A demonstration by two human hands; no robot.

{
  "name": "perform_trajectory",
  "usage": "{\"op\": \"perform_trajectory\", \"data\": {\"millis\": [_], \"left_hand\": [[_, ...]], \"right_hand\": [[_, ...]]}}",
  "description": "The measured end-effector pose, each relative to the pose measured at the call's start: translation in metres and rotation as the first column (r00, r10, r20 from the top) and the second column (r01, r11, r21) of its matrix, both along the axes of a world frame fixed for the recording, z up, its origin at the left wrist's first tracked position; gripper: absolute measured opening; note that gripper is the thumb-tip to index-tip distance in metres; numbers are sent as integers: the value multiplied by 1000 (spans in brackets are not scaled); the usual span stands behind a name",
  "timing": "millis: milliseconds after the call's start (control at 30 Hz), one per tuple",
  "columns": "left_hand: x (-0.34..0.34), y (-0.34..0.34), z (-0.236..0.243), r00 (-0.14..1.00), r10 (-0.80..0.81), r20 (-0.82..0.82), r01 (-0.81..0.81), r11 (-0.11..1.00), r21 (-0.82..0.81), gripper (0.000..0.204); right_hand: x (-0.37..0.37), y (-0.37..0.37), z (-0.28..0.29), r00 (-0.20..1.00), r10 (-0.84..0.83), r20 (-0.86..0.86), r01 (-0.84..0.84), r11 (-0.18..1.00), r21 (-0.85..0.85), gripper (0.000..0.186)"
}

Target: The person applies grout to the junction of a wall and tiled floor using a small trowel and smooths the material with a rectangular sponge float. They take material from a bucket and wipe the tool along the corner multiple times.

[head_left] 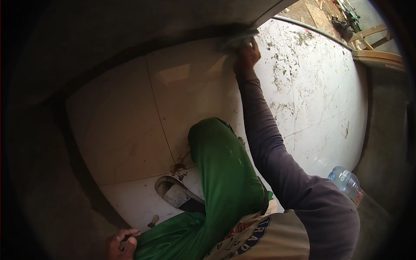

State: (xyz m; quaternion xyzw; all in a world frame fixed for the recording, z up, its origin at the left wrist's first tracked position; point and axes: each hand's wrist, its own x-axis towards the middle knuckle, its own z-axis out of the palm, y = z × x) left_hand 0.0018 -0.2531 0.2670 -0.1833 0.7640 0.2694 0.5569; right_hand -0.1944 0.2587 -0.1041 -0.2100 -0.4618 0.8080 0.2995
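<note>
My right hand reaches far forward to the floor's edge at the foot of the dark wall. Its fingers are closed on a flat greyish thing, blurred and in shadow, whose kind I cannot make out. Pale tiles lie under that arm. At the lower left my left hand rests beside my green-trousered leg, its fingers loosely bent, the thumb apart and nothing seen in it. A small brownish thing lies on the tiles just past this hand.
Grey dirt speckles the tiles on the right, and crumbs of soil lie near my sandal. A clear plastic bottle is by the right wall. Wooden boards and debris show beyond the threshold.
</note>
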Motion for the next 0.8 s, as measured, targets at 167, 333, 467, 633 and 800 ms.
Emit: {"op": "perform_trajectory", "data": {"millis": [167,333,467,633,800], "left_hand": [[-21,9,-16,995,-44,94,42,999,24,49],[-1,2,-4,998,57,30,-58,998,28,45],[-3,3,-5,996,48,74,-41,996,-85,43],[-19,3,-20,992,-94,79,88,993,74,43],[-12,2,-6,998,-41,53,39,999,22,37]], "right_hand": [[-39,-124,-51,886,-270,376,-26,782,623,48],[-16,-95,-10,964,-60,259,5,978,210,51],[-13,19,-8,992,-88,86,81,993,87,38],[-31,-59,-63,909,-224,350,52,898,438,50],[-5,-39,-23,953,-204,224,152,962,226,45]]}}
